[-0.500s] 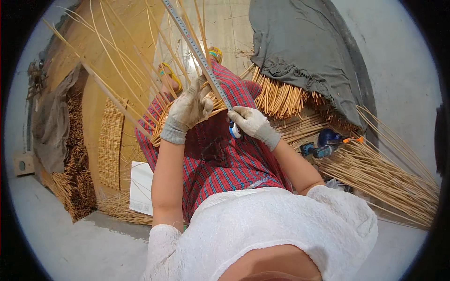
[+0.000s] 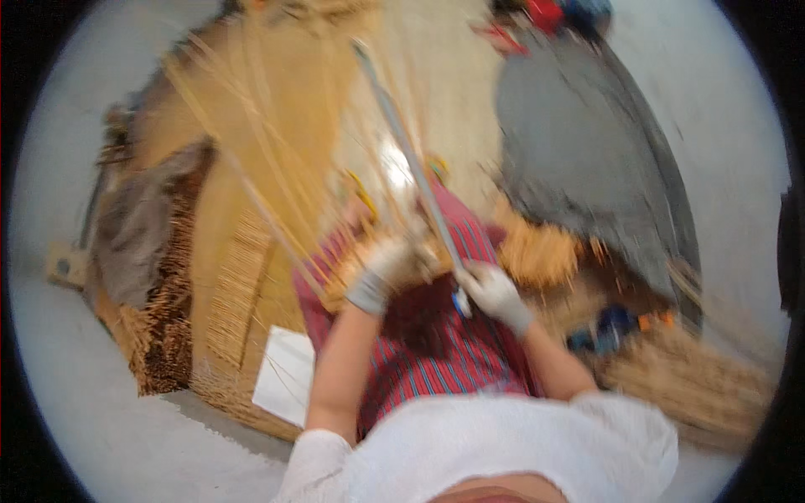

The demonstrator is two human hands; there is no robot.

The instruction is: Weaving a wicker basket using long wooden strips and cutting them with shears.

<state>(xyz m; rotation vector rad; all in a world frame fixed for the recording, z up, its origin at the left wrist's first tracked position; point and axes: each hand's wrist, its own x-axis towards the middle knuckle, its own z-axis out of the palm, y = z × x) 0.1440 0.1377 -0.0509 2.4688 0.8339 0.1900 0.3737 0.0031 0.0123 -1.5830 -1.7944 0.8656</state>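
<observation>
And we have our right hand (image 2: 496, 293) closed around the tape measure (image 2: 418, 168), its blade slanting away up-left above red trousers (image 2: 444, 360); our left hand (image 2: 387, 267) is at the woven rods (image 2: 338, 298), its grip too blurred to tell.

From my remote post I saw a weaving workshop: cut canes (image 2: 541, 254) stuck out from under a large grey cloth (image 2: 579, 142); a blue tool (image 2: 616, 322) and long rods (image 2: 688, 381) lay below it, half-woven canework (image 2: 342, 289) and a woven panel (image 2: 239, 289) left of it
</observation>
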